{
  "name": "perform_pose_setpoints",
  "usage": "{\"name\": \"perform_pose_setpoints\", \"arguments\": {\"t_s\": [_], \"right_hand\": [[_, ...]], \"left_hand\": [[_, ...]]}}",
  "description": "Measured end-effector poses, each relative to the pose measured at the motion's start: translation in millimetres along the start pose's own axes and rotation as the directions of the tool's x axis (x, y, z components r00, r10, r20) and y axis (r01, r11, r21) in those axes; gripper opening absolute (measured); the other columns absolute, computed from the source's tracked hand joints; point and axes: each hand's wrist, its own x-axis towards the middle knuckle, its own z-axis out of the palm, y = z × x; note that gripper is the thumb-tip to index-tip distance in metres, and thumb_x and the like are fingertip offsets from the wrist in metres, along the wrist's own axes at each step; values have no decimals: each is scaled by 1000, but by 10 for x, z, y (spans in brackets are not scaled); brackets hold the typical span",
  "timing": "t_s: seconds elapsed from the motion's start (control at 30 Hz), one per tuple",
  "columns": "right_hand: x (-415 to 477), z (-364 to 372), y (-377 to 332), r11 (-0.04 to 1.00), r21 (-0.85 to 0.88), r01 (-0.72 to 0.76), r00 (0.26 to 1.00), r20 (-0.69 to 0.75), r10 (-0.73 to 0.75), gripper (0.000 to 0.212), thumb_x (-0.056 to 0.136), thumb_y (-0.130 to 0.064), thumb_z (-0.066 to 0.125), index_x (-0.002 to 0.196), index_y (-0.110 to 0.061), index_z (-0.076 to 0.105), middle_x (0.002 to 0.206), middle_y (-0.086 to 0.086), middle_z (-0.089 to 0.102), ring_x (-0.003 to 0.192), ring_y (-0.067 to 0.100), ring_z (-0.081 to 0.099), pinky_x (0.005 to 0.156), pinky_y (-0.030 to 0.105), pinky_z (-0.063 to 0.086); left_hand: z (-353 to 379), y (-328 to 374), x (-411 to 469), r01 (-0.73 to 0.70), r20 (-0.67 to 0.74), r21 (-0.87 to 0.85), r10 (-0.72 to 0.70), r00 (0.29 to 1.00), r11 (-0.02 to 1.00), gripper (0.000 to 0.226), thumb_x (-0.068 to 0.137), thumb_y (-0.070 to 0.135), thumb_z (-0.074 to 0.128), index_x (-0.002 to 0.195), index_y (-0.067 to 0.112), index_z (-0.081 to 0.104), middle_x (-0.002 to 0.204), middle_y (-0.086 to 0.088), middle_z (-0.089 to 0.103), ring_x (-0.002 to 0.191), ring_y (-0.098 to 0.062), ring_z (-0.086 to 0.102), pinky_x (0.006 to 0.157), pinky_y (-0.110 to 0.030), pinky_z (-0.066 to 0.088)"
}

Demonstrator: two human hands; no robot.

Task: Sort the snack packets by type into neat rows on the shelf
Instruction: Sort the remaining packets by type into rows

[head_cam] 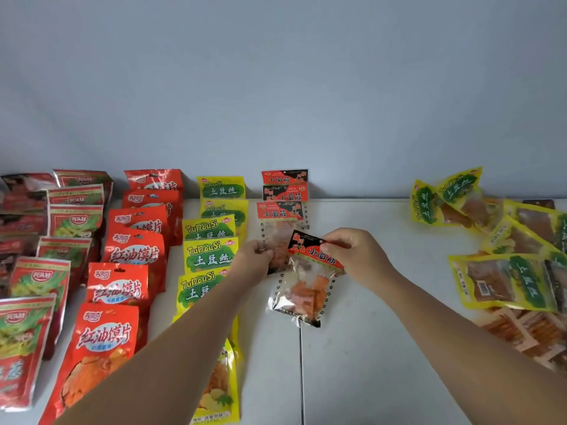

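A plain wall (276,72) and a white shelf (383,240)
The wall is pale grey-blue, with soft, even light on it. It meets the flat white shelf in a straight line — a thin dark seam (302,378) runs down the shelf top.

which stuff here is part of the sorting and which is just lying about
In the job: held packet, right hand, left hand, red-black row, yellow row, red rows, unsorted pile, shelf.
Lying about: nothing but the wall.
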Motion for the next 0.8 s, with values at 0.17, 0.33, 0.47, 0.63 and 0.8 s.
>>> {"name": "perform_pose_setpoints", "arguments": {"t_s": [0.17, 0.33, 0.47, 0.63, 0.8], "right_hand": [[225, 79, -27, 992, -114, 49, 998, -25, -52, 11, 93, -23, 68, 103, -22, 72, 91, -11, 72, 83, 6, 68, 67, 25, 56], [377, 156, -41, 988, -142, 55, 997, -46, -63, 11, 97, -19, 63, 107, -21, 68, 98, -10, 68, 91, 4, 63, 69, 17, 46], [477, 229, -70, 989, -143, 42, 996, -77, -53, 12, 98, -19, 62, 109, -20, 67, 99, -10, 66, 91, 5, 62, 67, 17, 45], [583, 322, -114, 993, -118, 19, 995, -94, -31, 11, 98, -18, 62, 108, -19, 67, 101, -7, 67, 92, 8, 64, 67, 17, 47], [693, 377, -191, 990, -137, 35, 997, -68, -44, 12, 97, -17, 64, 107, -20, 69, 99, -9, 68, 92, 8, 64, 69, 17, 45]], "left_hand": [[9, 59, 28, 7, -59, -21, -9, 998, 1000, 26, 104, 26, 51, 127, 22, 62, 104, 2, 71, 83, -17, 68, 64, -30, 53], [70, 64, -34, -63, -46, 9, 63, 997, 998, 17, 102, 33, 52, 107, 20, 62, 86, 3, 64, 67, -13, 55, 56, -27, 43], [87, 67, -82, -69, -35, -31, 68, 997, 997, 25, 101, 36, 53, 89, 15, 51, 78, -4, 53, 55, -10, 43, 41, -17, 32], [97, 70, -132, -96, -61, -46, 93, 994, 994, 24, 102, 34, 53, 98, 10, 52, 90, -12, 57, 59, -7, 49, 40, -13, 35], [84, 58, -168, -116, -83, -80, 109, 991, 990, 36, 103, 37, 52, 131, 13, 54, 106, -8, 67, 82, -11, 63, 60, -22, 48]]}}
